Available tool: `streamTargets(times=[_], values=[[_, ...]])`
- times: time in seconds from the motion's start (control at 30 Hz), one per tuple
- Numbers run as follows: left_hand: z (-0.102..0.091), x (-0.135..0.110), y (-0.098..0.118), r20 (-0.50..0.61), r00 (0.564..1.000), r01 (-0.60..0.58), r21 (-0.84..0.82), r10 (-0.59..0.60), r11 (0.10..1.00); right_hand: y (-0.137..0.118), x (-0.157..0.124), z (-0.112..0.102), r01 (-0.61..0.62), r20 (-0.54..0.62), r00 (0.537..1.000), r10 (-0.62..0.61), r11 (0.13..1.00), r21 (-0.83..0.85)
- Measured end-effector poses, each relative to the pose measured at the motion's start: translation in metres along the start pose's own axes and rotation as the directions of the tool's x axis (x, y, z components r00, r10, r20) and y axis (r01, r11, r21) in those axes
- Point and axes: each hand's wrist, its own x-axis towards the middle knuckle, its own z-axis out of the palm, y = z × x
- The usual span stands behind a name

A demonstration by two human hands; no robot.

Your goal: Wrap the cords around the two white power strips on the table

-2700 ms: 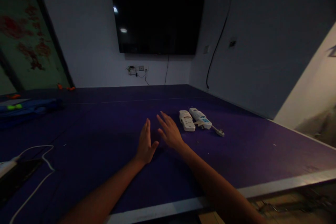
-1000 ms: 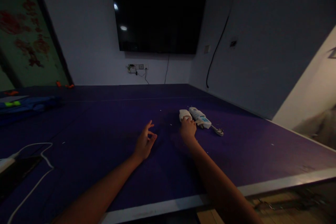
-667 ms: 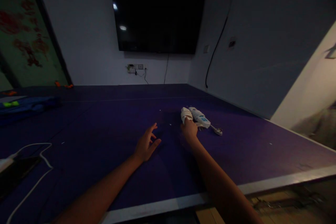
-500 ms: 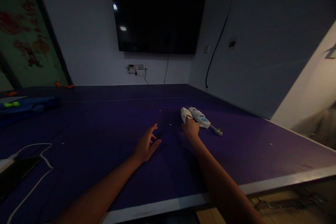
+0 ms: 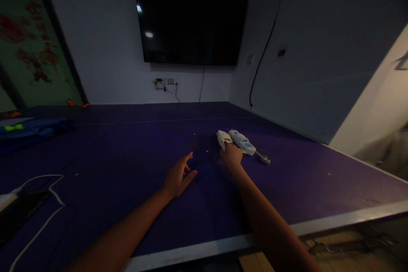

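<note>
Two white power strips lie side by side on the purple tabletop (image 5: 137,148), each with its cord wound round it. My right hand (image 5: 232,155) has its fingers closed on the near end of the left power strip (image 5: 224,137); its fingertips are partly hidden. Close beside it is the right power strip (image 5: 242,143), with blue marking on its near end and a plug (image 5: 264,159) lying by it. My left hand (image 5: 178,176) is held above the table to the left, fingers apart, holding nothing.
A dark phone-like slab (image 5: 22,212) and a white cable (image 5: 57,195) lie at the near left. Farther back are folded blue cloth (image 5: 44,127) and small orange objects (image 5: 83,105). The table's pale front edge (image 5: 191,251) runs before me; a television (image 5: 191,25) hangs on the wall.
The left power strip has shifted slightly left, opening a small gap from the right one. My right hand stays on it. My left hand has barely moved.
</note>
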Motion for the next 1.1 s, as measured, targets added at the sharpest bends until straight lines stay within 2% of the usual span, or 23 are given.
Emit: streamTargets(times=[0.43,0.9,1.0,1.1], values=[[0.001,0.000,0.004,0.031,1.000,0.000,0.037,-0.001,0.999,-0.006,-0.006,-0.006,-0.040,0.032,0.999,0.041,0.999,-0.021],[-0.001,0.000,0.005,-0.012,0.999,-0.037,0.097,0.038,0.995,-0.008,-0.007,0.000,-0.015,-0.025,1.000,0.014,1.000,-0.019],[-0.003,0.001,0.006,-0.035,0.997,-0.070,0.121,0.075,0.990,-0.011,-0.008,0.000,0.007,-0.158,0.987,-0.005,1.000,0.013],[-0.003,0.003,0.005,-0.130,0.990,-0.046,0.083,0.056,0.996,-0.019,-0.015,-0.006,0.098,-0.330,0.942,-0.064,0.992,0.085]])
